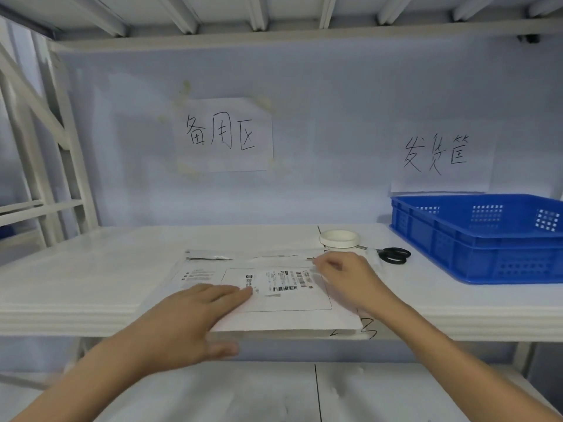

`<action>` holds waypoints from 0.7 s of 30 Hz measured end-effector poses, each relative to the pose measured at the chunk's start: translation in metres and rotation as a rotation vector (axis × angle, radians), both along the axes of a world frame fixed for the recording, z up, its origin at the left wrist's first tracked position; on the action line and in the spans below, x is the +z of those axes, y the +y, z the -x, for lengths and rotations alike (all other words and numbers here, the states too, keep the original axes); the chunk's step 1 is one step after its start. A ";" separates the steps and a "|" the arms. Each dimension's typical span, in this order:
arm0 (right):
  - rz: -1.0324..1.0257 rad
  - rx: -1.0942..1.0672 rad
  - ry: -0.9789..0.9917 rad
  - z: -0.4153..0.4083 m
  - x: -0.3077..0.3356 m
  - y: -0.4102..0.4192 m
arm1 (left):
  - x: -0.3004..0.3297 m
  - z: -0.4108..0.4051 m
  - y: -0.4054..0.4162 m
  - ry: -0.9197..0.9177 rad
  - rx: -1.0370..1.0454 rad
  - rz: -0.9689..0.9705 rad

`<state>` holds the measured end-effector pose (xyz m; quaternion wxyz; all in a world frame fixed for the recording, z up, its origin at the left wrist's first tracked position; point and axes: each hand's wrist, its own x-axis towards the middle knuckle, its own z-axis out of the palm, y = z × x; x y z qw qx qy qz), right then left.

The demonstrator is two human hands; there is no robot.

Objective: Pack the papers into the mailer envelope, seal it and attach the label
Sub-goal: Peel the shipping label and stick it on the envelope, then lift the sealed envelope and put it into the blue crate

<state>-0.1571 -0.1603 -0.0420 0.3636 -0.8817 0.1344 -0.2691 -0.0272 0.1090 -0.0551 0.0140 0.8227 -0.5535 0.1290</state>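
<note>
At the far left of the desk (76, 287) nothing lies that matters to the job; the work begins where our left hand (185, 318) rests flat, fingers spread and holding nothing, pressing down the near left corner of the white mailer envelope (274, 318). The envelope lies flat with its near edge just over the front lip of the desk, its long axis running left to right in front of us. On its upper face sits the shipping label (283, 283), barcodes showing, inside a thin printed frame; we judge the label already laid on and now being smoothed. Above it, along the far edge of the envelope, a grey strip (207, 255) lies, perhaps peeled backing, though we cannot tell. Our right hand (344, 278) is at the label's upper right corner, fingers curled and pinched together, apparently nipping the label's edge or a bit of tape; what is in the pinch is too small to make out. So the label lies between the two hands, the right one nearer its loose corner. Further right stand a roll of tape (338, 238), black-handled scissors (393, 255) and a blue crate (487, 239).
</note>
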 end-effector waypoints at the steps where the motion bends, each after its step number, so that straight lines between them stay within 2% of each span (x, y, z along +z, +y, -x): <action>1: -0.070 -0.037 -0.067 0.002 0.004 0.000 | -0.003 0.001 -0.001 -0.115 -0.040 0.043; 3: -0.200 -0.086 -0.186 0.006 0.007 -0.003 | -0.001 0.001 -0.005 -0.208 -0.069 0.144; 6: -0.354 -0.114 -0.354 0.021 0.010 -0.010 | 0.024 -0.001 -0.006 -0.159 -0.049 0.393; 8: -0.374 -0.124 -0.408 0.031 0.012 -0.015 | 0.045 0.005 -0.006 0.008 -0.028 0.617; 12: -0.259 -0.066 -0.318 0.040 0.027 -0.017 | 0.085 0.029 -0.017 0.274 0.034 1.015; 14: -0.218 -0.033 -0.289 0.040 0.040 -0.014 | 0.095 0.040 -0.024 0.432 0.027 1.119; 18: -0.234 0.009 -0.279 0.043 0.069 -0.011 | 0.101 0.049 -0.042 0.619 -0.081 1.290; 21: -0.276 0.069 -0.236 0.046 0.073 -0.010 | 0.088 0.046 -0.056 0.742 -0.102 1.286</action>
